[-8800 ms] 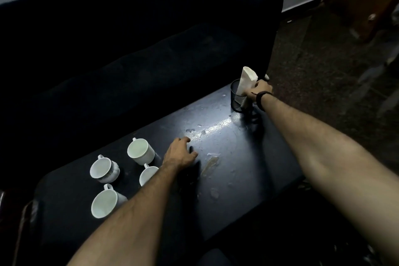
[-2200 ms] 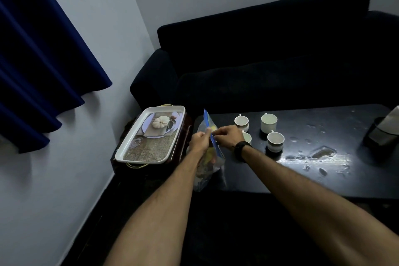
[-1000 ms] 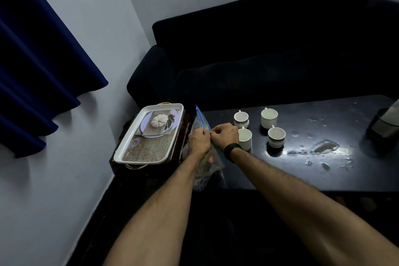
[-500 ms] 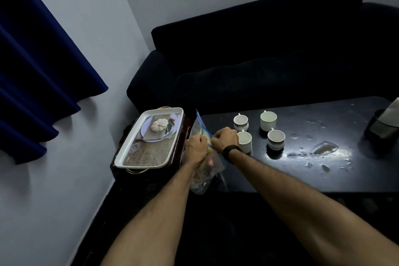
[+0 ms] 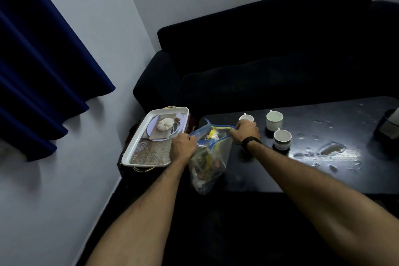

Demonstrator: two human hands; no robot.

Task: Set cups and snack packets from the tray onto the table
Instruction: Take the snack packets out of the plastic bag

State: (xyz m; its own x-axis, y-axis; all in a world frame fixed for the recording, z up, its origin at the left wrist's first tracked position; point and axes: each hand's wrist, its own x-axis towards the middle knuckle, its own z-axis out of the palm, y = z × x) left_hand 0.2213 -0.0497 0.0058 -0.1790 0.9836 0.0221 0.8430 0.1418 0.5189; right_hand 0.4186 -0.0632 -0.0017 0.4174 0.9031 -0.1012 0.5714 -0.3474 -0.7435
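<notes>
A clear zip bag with a blue seal, full of snack packets, hangs at the left end of the black table. My left hand grips the near side of its mouth and my right hand grips the far side, with the mouth pulled apart. A white tray with a pumpkin picture sits empty to the left, on a low stand. Three white cups show on the table: one behind my right hand, one farther right, one nearer me.
A dark sofa runs behind the table. A blue curtain hangs on the left wall. A dark holder with white paper stands at the table's right end. Wet patches shine on the tabletop.
My hands, close together on the bag's seal half a second ago, have moved apart and the bag's mouth now gapes. Earlier still, I had turned from the paper holder to the tray.
</notes>
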